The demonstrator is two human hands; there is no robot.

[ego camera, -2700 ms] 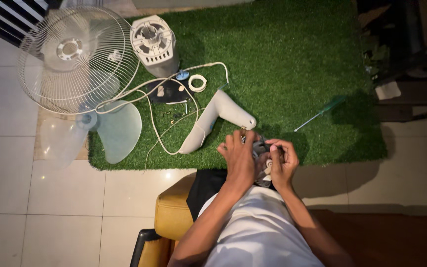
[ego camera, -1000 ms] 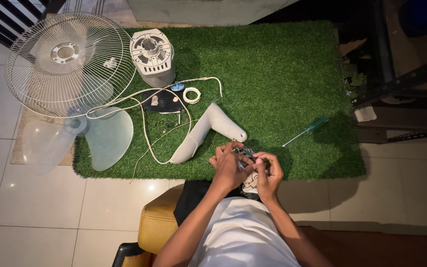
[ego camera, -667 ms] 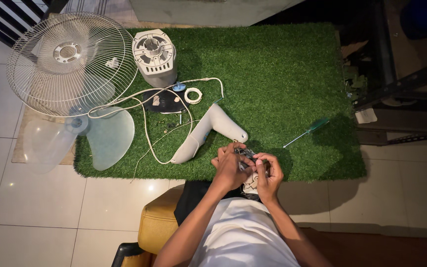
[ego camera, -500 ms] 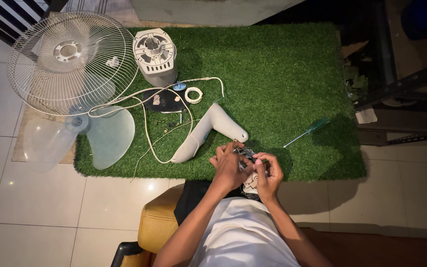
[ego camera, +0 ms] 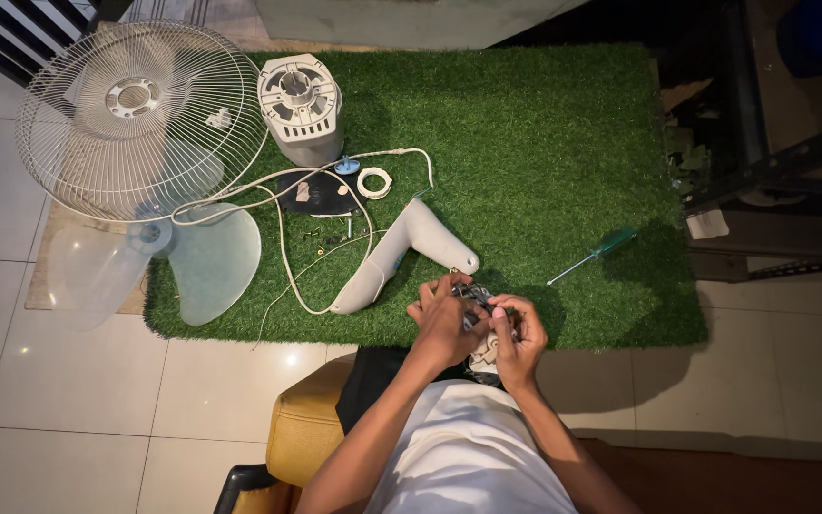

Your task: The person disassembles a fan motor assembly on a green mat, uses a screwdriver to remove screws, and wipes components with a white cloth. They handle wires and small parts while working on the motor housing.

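Together, left hand (ego camera: 444,324) and right hand (ego camera: 518,333) grip a small metal part (ego camera: 473,297); its orientation is unclear.

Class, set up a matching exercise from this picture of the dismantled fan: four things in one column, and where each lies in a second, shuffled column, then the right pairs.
Things:
1. wire fan guard
2. screwdriver
3. clear fan blade
4. small metal part

Places:
A. held between the left hand and right hand
B. on the green mat, right of the hands
C. top left, partly over the tiled floor
D. at the mat's left edge, below the guard

Pairs: 1-C, 2-B, 3-D, 4-A
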